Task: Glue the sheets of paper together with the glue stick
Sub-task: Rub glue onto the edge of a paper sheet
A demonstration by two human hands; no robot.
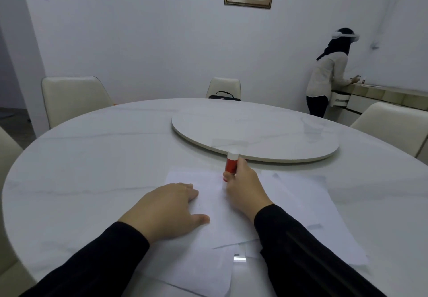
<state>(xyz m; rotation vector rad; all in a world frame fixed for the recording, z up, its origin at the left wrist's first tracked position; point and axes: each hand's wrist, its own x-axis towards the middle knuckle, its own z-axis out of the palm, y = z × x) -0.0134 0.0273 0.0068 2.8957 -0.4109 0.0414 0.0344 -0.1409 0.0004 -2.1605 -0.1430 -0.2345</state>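
With the left hand [170, 206] flat on the near sheet [208, 245] and the right hand [245, 185] gripping the red glue stick [231, 164] at its far edge, gluing looks underway, while the second sheet [319, 208] lies beside, apparently unjoined.

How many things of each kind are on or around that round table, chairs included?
Glue stick: 1, held in the right hand
Paper sheets: at least 2, one under the left hand, one to its right; overlap hides any more
Turntable: 1
Chairs: 4 in plain view ()
Black bag: 1
Total: 9
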